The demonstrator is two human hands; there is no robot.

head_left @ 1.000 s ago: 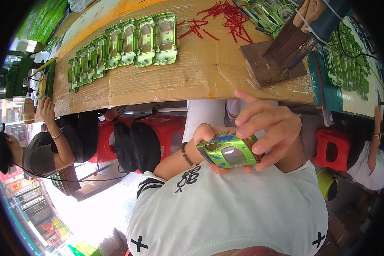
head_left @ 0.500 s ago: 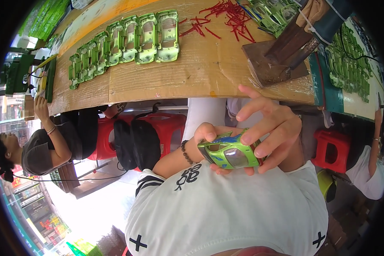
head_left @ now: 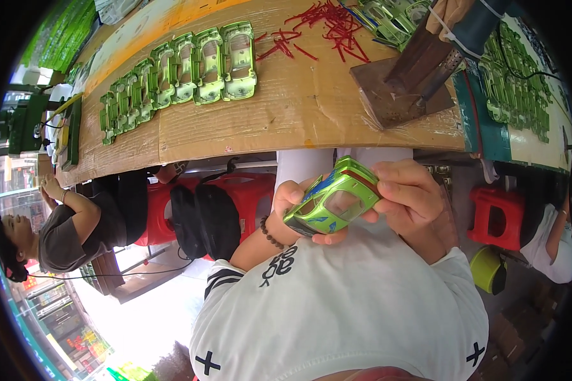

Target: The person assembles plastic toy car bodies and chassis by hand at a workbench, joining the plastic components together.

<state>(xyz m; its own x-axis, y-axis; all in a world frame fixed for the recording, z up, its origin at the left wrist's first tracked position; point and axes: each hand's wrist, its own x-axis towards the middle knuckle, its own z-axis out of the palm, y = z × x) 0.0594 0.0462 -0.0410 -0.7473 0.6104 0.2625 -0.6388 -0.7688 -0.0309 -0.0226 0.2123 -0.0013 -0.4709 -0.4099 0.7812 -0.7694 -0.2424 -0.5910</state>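
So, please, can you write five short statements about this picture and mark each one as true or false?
1. The left grip and right grip both hold the green car shell. True.
2. The beaded bracelet circles the right wrist. False: the beaded bracelet circles the left one.
3. The red strips are inside a box. False: the red strips lie on the table.
4. The row of green shells is on the table. True.
5. The held shell has blue markings. True.
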